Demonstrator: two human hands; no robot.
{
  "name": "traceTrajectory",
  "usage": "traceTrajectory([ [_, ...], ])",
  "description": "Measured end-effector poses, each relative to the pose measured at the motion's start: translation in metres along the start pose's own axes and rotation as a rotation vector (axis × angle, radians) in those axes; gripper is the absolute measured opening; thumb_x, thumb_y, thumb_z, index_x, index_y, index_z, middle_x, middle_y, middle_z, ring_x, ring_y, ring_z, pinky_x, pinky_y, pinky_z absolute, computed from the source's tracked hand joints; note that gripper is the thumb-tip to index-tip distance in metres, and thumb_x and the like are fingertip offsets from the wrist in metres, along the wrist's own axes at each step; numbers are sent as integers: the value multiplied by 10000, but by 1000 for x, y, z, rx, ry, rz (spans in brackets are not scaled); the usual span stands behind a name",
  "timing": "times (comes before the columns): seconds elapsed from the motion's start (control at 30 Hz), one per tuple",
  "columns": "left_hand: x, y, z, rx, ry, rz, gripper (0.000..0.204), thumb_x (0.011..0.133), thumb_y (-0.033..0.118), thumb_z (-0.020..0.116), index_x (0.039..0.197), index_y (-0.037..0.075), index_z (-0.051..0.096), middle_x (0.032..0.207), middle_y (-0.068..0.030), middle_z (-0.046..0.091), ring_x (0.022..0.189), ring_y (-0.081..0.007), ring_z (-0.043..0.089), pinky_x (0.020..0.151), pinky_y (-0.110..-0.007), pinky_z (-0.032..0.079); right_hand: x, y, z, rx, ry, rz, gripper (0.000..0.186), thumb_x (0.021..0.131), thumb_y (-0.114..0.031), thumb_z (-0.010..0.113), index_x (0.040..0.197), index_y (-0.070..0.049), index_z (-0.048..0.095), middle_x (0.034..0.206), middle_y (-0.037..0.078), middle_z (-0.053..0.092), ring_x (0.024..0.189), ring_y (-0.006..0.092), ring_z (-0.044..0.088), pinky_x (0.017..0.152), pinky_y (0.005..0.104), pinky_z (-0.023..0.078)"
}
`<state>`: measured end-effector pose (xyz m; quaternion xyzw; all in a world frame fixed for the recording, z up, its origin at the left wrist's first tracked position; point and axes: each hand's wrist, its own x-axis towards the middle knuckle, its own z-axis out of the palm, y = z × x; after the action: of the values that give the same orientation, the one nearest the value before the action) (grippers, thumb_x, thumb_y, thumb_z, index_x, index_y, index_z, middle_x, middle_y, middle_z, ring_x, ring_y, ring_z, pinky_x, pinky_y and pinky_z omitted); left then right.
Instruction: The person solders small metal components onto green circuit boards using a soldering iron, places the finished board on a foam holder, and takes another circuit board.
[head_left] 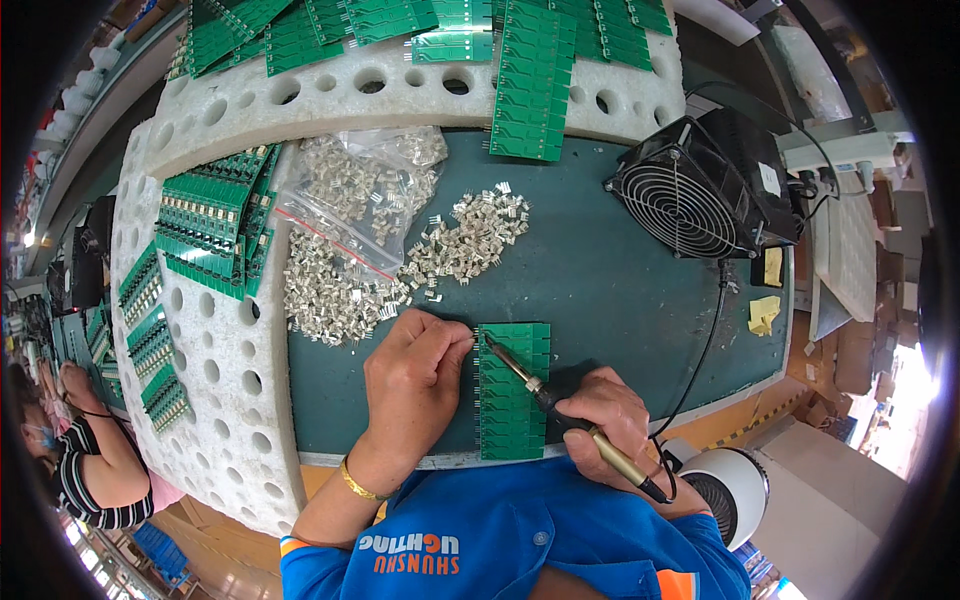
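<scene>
And here we are at the near edge of the green bench [610,300], where the circuit board [515,400] lies flat in front of the worker. The right hand [608,415] has its fingers wrapped round the soldering iron [603,450], its tip angled down to the board's far left corner. There's the left hand [415,375], thumb and forefinger pinched together just by that same edge; whether a tiny part sits between them, I can't tell at this size.

Good technique here, I'd judge: a steady pinch, skin clear of that hot tip, brief contact on each joint, and the board braced against sliding.

Over to the containers! Far left of the board, a clear zip bag [415,180] with a red strip lies on its side, plenty of small pale connectors visible inside. More are loose beyond it: one heap [470,240] to its right, another [340,300] on its near side. The holed foam slab [225,430] at left carries stacked green boards [215,215]; the far foam block [330,95] bears more.
</scene>
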<state>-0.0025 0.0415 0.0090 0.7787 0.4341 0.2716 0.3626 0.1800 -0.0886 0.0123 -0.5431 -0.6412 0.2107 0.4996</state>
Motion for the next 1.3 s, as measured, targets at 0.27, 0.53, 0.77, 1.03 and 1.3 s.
traceTrajectory([
  [0.27, 0, 2, 1, 14, -4, -10, 131, 770, -51, 727, 858, 44, 704, 766, -90, 617, 649, -218, 611, 575, -303, 476, -1, 1, 0, 9, 2, 7, 289, 914, -284, 682, 1020, -21, 624, 763, 109, 667, 599, 252, 614, 632, 382, 487],
  [0.53, 0, 2, 1, 19, -10, -9, 128, 766, -45, 735, 857, 41, 705, 775, -92, 630, 659, -221, 621, 578, -304, 480, -1, 1, 1, 9, 10, 12, 306, 918, -302, 679, 1021, -19, 622, 747, 106, 660, 593, 246, 614, 626, 380, 488],
  [0.77, -1, 0, -2, -4, 6, -20, 127, 769, -55, 730, 852, 30, 686, 757, -91, 615, 657, -211, 600, 587, -298, 470, -2, -2, -4, 18, 30, 16, 279, 925, -281, 659, 1026, -25, 617, 749, 107, 653, 582, 244, 592, 625, 387, 480],
  [1.03, -4, -1, -3, -54, 21, -56, 117, 791, -63, 719, 857, 14, 661, 766, -82, 602, 659, -189, 589, 592, -289, 464, 2, 1, -5, 44, 66, 42, 225, 900, -211, 665, 989, -8, 626, 733, 109, 641, 584, 246, 584, 587, 378, 459],
  [1.3, -3, -2, -3, -55, 25, -62, 107, 790, -32, 721, 857, 32, 667, 770, -95, 606, 622, -238, 596, 558, -330, 468, 5, 9, -5, 103, 91, 147, 163, 834, -96, 683, 953, 7, 641, 729, 105, 639, 586, 227, 572, 563, 345, 448],
])
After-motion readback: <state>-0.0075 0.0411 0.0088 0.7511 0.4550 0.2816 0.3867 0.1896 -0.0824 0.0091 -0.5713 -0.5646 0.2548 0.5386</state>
